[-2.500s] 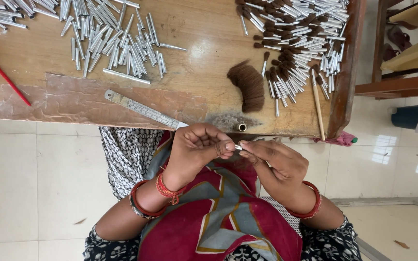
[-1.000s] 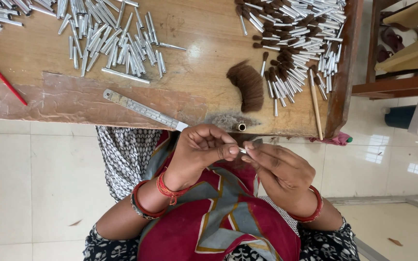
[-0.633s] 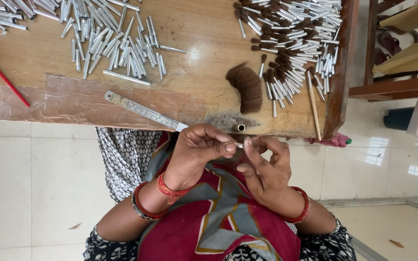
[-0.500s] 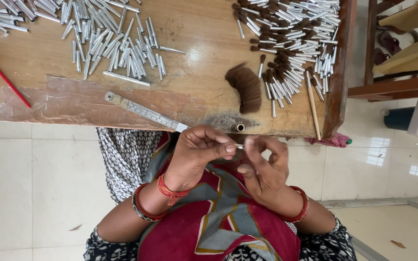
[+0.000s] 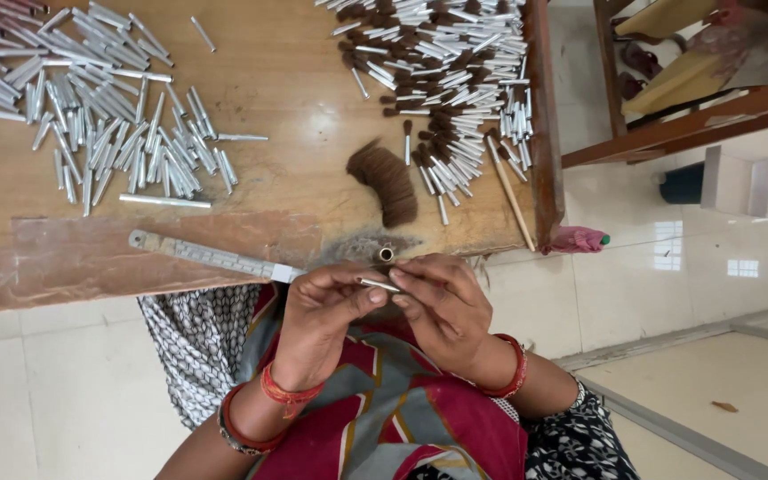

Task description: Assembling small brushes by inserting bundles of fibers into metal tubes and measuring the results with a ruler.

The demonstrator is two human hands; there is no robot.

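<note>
My left hand (image 5: 326, 311) and my right hand (image 5: 437, 307) meet over my lap, just below the wooden table's near edge (image 5: 224, 240). Between their fingertips they pinch one thin silver metal tube (image 5: 375, 284), lying almost level. A small brass ring (image 5: 387, 254) stands on the table edge right above the hands. A curved tuft of brown hair (image 5: 388, 182) lies on the table beyond it. Whether the held tube carries hair at its tip is hidden by my fingers.
Several bare silver tubes (image 5: 108, 116) are spread at the table's left. Tubes with brown hair tips (image 5: 455, 80) are heaped at the right, beside a thin wooden stick (image 5: 513, 196). A metal ruler (image 5: 211, 258) lies along the near edge. Wooden furniture (image 5: 695, 98) stands right.
My right hand lifted off and turned upright for a moment, then came back down onto the tube. My left hand stayed on the tube throughout.
</note>
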